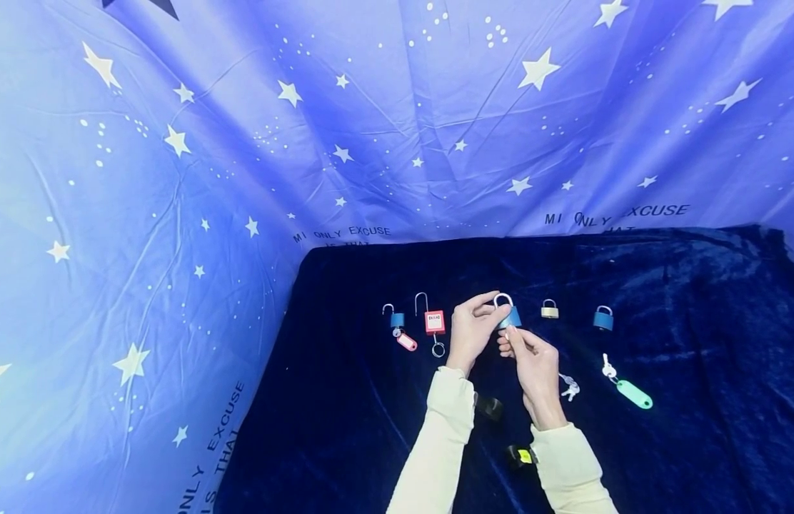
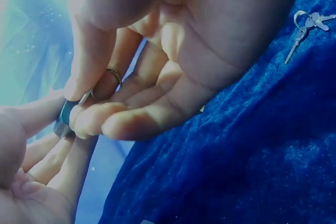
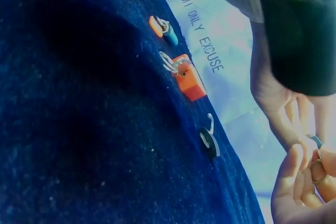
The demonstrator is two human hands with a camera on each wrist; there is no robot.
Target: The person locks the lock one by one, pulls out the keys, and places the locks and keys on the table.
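My left hand [image 1: 469, 334] grips a blue padlock [image 1: 510, 316] by its sides, its shackle pointing up. From below, my right hand [image 1: 540, 364] pinches a small key [image 2: 85, 96] between thumb and fingers. The key's tip is right at the underside of the padlock, where fingers cover the keyhole. A thin key ring [image 2: 116, 77] hangs from the key against the right fingers. In the right wrist view the padlock shows only as a small blue patch between the two hands.
Left of the hands lie a blue padlock [image 1: 397, 320] with a red tag [image 1: 407, 342] and a red padlock [image 1: 434, 323], shackles raised. To the right lie a brass padlock [image 1: 549, 312], another blue padlock [image 1: 603, 319], loose keys [image 1: 570, 387] and a green-tagged key [image 1: 608, 368] on dark blue cloth [image 1: 345, 428].
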